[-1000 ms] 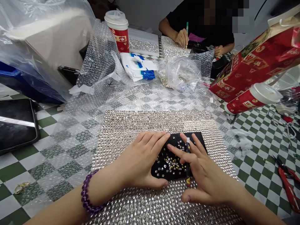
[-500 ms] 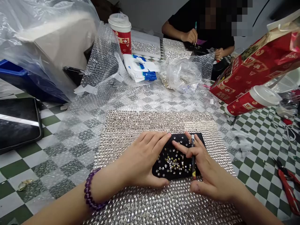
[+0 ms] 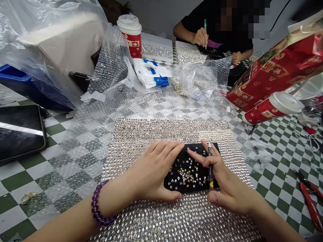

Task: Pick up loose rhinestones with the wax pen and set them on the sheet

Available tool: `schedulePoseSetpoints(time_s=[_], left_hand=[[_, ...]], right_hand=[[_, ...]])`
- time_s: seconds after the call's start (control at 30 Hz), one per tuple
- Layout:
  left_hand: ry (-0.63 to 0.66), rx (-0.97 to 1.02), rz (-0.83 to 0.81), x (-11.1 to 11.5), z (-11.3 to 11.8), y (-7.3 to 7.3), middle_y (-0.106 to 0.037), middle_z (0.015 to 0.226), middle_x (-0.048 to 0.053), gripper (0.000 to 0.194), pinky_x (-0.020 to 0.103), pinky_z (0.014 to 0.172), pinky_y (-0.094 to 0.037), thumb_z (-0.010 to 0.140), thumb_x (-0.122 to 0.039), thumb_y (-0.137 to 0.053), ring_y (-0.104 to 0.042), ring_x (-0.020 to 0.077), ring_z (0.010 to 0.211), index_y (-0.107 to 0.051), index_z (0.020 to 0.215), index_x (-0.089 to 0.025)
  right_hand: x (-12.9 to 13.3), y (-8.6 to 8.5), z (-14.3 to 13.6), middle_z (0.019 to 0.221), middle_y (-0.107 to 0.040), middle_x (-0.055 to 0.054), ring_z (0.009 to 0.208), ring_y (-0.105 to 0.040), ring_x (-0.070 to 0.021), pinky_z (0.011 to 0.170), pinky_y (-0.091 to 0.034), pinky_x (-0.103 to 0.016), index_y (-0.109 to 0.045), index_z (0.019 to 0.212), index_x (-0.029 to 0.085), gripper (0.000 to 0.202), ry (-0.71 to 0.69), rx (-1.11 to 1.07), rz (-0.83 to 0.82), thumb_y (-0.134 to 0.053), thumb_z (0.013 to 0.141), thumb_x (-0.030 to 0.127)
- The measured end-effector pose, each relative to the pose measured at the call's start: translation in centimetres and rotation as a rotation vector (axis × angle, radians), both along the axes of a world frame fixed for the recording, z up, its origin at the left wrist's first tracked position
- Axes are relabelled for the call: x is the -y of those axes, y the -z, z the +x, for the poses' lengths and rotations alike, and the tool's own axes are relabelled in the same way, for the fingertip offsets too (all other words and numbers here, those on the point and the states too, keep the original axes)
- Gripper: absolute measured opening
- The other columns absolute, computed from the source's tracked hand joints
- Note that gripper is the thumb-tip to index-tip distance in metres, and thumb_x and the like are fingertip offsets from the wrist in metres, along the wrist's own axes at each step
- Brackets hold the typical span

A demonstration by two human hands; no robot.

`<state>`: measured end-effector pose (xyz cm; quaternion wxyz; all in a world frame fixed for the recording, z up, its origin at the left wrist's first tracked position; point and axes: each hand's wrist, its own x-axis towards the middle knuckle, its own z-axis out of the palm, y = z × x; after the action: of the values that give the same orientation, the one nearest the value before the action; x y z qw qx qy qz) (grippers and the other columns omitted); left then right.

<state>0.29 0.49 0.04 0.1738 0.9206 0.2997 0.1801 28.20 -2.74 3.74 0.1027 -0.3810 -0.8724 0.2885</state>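
My left hand (image 3: 153,171) spans the left side of a small black ridged tray (image 3: 186,160), fingers over its far side and thumb at its near edge. Loose clear rhinestones (image 3: 185,174) lie on the tray, some showing yellowish backs. A thin dark pencil-like stick (image 3: 211,164) with a pale end is held upright between the fingers of my right hand (image 3: 224,183). The index finger of that hand reaches over the tray's stones, while the thumb is near the tray's front edge. Beneath the tray spreads a sheet covered in silvery rhinestones (image 3: 156,218).
Bubble wrap (image 3: 93,148) covers part of the checkered table. A phone (image 3: 20,131) lies left; red-handled pliers (image 3: 309,205) lie right. Behind are a wipes pack (image 3: 151,72), a plastic bag (image 3: 198,80), red cups (image 3: 132,42) and a red paper bag (image 3: 277,70). Across sits a co-worker (image 3: 186,32).
My right hand, with the stick, has shifted slightly right across the tray. My left hand keeps its place. The co-worker's pen hand has moved a little left.
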Motion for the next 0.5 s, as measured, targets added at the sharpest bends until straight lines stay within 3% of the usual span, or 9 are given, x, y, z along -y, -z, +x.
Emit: schedulePoseSetpoints(time_s=[0.17, 0.5], left_hand=[[-0.002, -0.005, -0.002, 0.04, 0.02, -0.04, -0.05, 0.147, 0.021, 0.122, 0.056, 0.118, -0.036, 0.071, -0.074, -0.078, -0.049, 0.0401, 0.132, -0.016, 0.157, -0.014], [0.002, -0.003, -0.009, 0.03, -0.14, 0.06, -0.049, 0.149, 0.02, 0.123, 0.057, 0.119, -0.035, 0.073, -0.075, -0.076, -0.048, 0.0407, 0.134, -0.012, 0.16, -0.015]], right_hand=[[-0.03, -0.04, 0.03, 0.168, -0.041, -0.013, 0.165, -0.001, -0.0361, 0.127, -0.01, -0.078, -0.023, 0.156, 0.026, 0.076, 0.009, -0.003, 0.03, -0.038, 0.1, 0.076], [0.11, 0.22, 0.43, 0.162, -0.049, -0.012, 0.164, 0.0, -0.0374, 0.128, -0.012, -0.077, -0.016, 0.161, 0.028, 0.081, 0.043, -0.004, 0.115, -0.039, 0.1, 0.076]])
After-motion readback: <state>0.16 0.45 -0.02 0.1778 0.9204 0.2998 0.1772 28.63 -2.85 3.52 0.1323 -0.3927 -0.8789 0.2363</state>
